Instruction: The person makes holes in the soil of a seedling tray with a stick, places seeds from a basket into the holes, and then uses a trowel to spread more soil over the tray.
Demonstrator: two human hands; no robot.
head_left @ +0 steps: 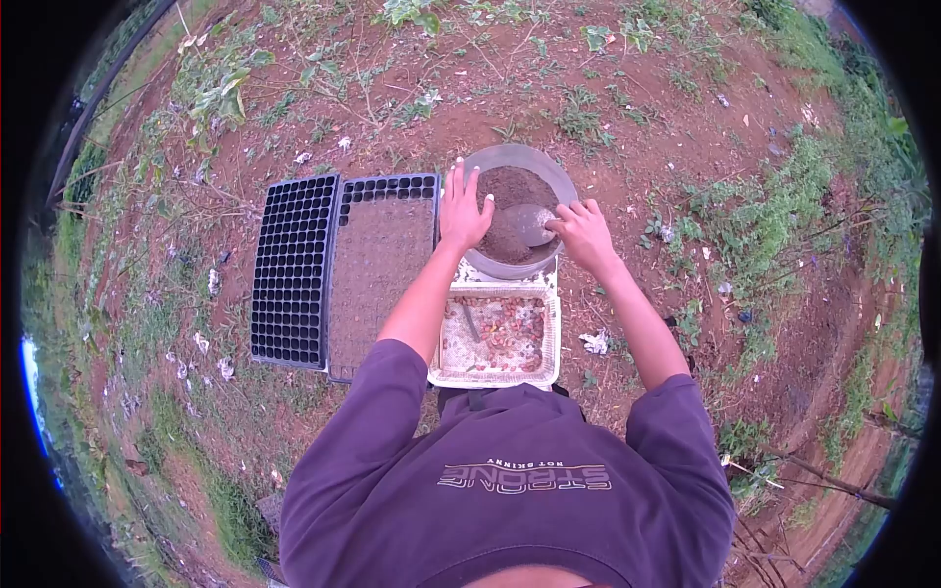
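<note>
A round grey basin holds dark, loose soil. My left hand lies on the basin's left rim with its fingers stretched out and thumb apart. Closed around a grey, rounded scoop, my right hand is at the basin's right side. The scoop's blade rests in the soil, and its handle is hidden by my fingers. Left of the basin is a black seedling tray with most cells covered in soil; some cells along its far edge show dark and unfilled.
A second black seedling tray with bare cells stands at the far left. Nearer my body, a white rectangular tray holds small reddish bits and a thin grey stick. Weeds and litter dot the reddish ground around.
</note>
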